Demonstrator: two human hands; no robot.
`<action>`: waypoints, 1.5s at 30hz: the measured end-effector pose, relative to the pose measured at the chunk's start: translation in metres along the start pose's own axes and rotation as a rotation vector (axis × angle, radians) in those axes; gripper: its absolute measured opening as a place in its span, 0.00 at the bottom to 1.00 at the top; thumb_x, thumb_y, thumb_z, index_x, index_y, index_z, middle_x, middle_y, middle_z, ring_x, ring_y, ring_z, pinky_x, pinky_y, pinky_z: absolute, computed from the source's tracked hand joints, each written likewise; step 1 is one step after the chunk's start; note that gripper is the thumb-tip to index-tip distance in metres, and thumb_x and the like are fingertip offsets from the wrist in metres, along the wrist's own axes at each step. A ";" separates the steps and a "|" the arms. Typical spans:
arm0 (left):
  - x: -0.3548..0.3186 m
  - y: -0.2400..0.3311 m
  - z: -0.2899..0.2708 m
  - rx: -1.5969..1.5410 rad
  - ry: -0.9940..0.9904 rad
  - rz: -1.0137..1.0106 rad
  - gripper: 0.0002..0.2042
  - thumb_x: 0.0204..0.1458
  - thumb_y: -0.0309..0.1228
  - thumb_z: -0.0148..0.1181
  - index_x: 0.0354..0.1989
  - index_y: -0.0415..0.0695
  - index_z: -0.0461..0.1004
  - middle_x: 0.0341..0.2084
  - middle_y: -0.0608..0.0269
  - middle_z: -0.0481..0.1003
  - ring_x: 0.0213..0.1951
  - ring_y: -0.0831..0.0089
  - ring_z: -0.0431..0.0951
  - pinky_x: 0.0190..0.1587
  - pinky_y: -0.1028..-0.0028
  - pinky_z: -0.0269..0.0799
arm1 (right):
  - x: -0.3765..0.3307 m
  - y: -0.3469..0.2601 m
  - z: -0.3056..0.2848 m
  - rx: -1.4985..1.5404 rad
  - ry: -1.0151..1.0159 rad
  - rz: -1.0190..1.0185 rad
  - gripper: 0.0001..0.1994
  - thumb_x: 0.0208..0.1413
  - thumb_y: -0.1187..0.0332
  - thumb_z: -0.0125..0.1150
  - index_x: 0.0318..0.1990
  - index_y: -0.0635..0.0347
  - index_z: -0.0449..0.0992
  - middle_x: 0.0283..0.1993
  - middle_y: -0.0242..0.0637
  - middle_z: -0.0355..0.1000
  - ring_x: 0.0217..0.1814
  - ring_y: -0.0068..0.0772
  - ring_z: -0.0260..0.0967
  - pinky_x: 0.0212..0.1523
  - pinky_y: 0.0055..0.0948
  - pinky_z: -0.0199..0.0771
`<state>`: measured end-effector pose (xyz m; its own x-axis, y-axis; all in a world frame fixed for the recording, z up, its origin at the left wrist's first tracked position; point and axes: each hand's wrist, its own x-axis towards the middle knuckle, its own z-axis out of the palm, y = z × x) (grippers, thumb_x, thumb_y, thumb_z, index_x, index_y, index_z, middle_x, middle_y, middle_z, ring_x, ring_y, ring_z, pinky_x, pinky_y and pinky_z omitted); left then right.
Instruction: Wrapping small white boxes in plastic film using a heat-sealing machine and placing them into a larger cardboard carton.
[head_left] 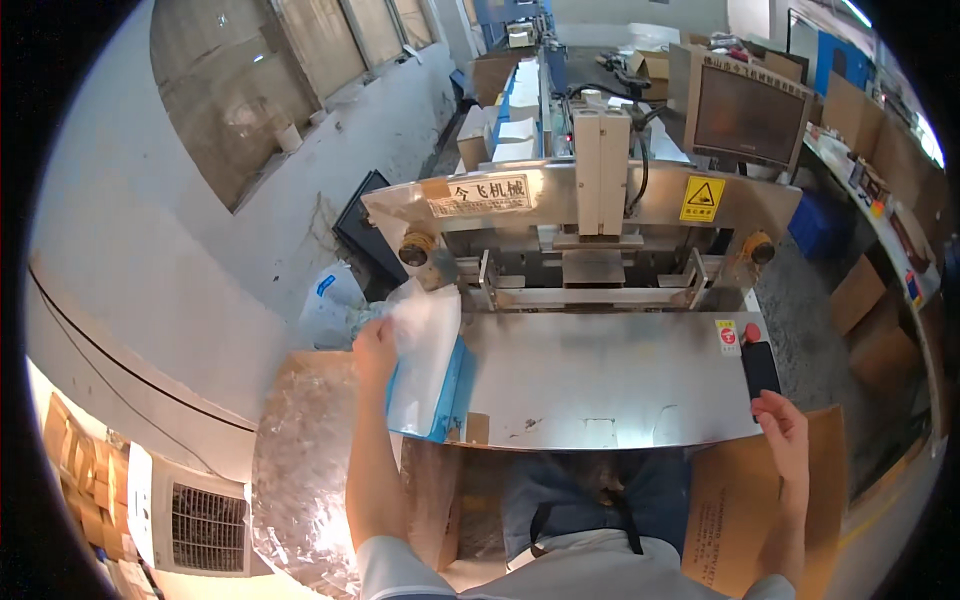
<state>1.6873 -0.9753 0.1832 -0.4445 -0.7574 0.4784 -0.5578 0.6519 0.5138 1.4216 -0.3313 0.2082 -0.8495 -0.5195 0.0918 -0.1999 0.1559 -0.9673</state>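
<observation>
A stack of thin, translucent plastic bags (425, 365) lies over a blue box (455, 395) at the left end of the steel worktop (600, 380). At the stack's left edge is my left hand (375, 347), fingers closed on a plastic bag (408, 305) that rises loosely at the far end. On the right, my right hand (783, 425) hangs past the worktop's corner with fingers loosely bent and apart. Its fingertips are at the near end of a black phone (760, 369), which lies along the right edge; whether they touch it is hard to tell.
Behind the worktop stands a machine with a steel crossbar (560, 195) and a screen (750, 118). A red button (752, 333) sits beside the phone. Clear plastic fills a carton (300, 450) at left; another carton (750, 510) stands below my right arm.
</observation>
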 end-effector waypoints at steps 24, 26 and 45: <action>-0.188 0.272 0.014 -0.970 -0.784 -0.389 0.16 0.61 0.34 0.62 0.22 0.42 0.72 0.16 0.70 0.74 0.18 0.88 0.66 0.21 0.83 0.62 | 0.041 -0.086 0.146 -0.318 -0.020 -0.919 0.09 0.52 0.62 0.68 0.29 0.58 0.78 0.36 0.35 0.77 0.42 0.41 0.76 0.38 0.36 0.77; -0.191 0.261 0.033 -0.973 -0.837 -0.458 0.13 0.63 0.34 0.58 0.28 0.40 0.75 0.20 0.69 0.75 0.19 0.87 0.66 0.21 0.82 0.62 | 0.038 -0.079 0.148 -0.292 -0.059 -0.885 0.10 0.50 0.62 0.69 0.29 0.58 0.78 0.36 0.35 0.77 0.43 0.41 0.76 0.40 0.37 0.77; -0.134 0.274 0.007 -0.330 -1.037 0.552 0.08 0.59 0.34 0.57 0.36 0.42 0.74 0.26 0.46 0.77 0.31 0.43 0.77 0.34 0.53 0.72 | 0.069 -0.028 0.108 -0.628 -0.787 -0.359 0.09 0.61 0.62 0.59 0.44 0.52 0.80 0.46 0.35 0.78 0.53 0.41 0.73 0.71 0.60 0.50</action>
<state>1.5891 -0.6958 0.2553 -0.9983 0.0511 -0.0282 0.0205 0.7597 0.6499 1.4216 -0.4623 0.2165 -0.1816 -0.9822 -0.0479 -0.7821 0.1738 -0.5985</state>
